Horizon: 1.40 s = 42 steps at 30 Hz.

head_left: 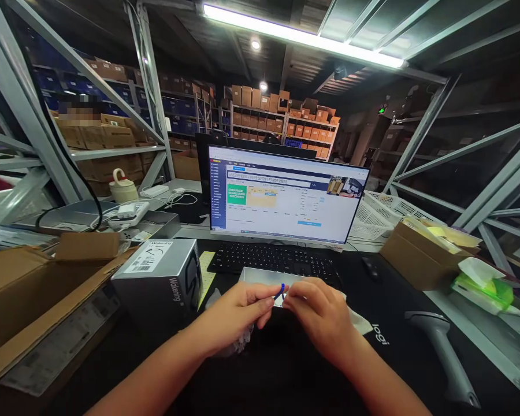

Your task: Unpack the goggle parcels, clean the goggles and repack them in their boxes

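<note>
Head view: the left hand's (249,301) fingers are pinched on a thin blue strip (279,293), held above the dark mat (264,384); the right hand's (323,307) fingers are bunched beside it, grip cannot be told. An open pale box (260,275) lies just behind. Silver "Wakening" box (156,292): upright at left, contents hidden. Left carton (15,277): flaps open. Right carton (418,260): contains papers, some yellow.
</note>
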Each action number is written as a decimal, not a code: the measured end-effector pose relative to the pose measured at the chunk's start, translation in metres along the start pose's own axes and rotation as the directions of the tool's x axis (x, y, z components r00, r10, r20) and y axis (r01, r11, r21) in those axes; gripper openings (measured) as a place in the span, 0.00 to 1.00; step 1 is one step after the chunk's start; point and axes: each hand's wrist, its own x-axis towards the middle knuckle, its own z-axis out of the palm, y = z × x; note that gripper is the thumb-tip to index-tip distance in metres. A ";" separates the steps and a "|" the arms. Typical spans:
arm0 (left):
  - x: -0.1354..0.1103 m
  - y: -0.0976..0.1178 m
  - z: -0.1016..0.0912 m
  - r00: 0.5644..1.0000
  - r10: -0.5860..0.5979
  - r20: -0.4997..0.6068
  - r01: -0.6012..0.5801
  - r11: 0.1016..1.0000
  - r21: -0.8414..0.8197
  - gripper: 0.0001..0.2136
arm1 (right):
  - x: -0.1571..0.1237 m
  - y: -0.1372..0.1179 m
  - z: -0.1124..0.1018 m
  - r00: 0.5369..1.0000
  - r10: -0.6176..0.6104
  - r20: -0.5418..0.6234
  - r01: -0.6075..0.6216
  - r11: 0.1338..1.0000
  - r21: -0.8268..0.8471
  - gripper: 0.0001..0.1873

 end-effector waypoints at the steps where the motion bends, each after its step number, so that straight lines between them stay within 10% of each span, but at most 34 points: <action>1: 0.000 0.000 -0.004 0.997 -0.036 0.064 0.036 0.999 0.003 0.20 | 0.001 0.001 0.001 0.997 -0.038 0.069 0.038 0.999 0.005 0.07; 7: -0.004 0.001 -0.024 0.926 -0.142 0.349 0.116 0.989 0.094 0.18 | -0.003 -0.002 0.008 0.926 -0.189 0.326 0.176 0.982 0.068 0.15; 20: -0.003 0.002 -0.024 0.907 -0.216 0.361 0.123 0.957 0.261 0.08 | -0.004 -0.003 0.009 0.875 -0.079 0.477 -0.007 0.984 0.176 0.09; 28: 0.000 0.002 -0.003 0.998 -0.059 -0.021 0.061 0.852 0.521 0.07 | -0.004 0.005 0.014 0.811 0.267 0.520 -0.503 0.772 0.389 0.10; 32: 0.004 -0.009 0.012 0.980 0.108 -0.164 0.019 0.780 0.625 0.06 | -0.001 0.007 0.013 0.699 0.444 0.561 -0.715 0.472 0.516 0.11; 37: 0.008 -0.033 0.023 0.756 0.638 -0.147 -0.259 0.497 0.828 0.07 | 0.001 0.013 0.019 0.502 0.485 0.716 -0.804 -0.042 0.593 0.23; 42: 0.007 -0.040 0.025 0.487 0.873 0.019 -0.372 0.188 0.909 0.07 | 0.001 0.017 0.019 0.463 0.430 0.775 -0.777 -0.224 0.588 0.24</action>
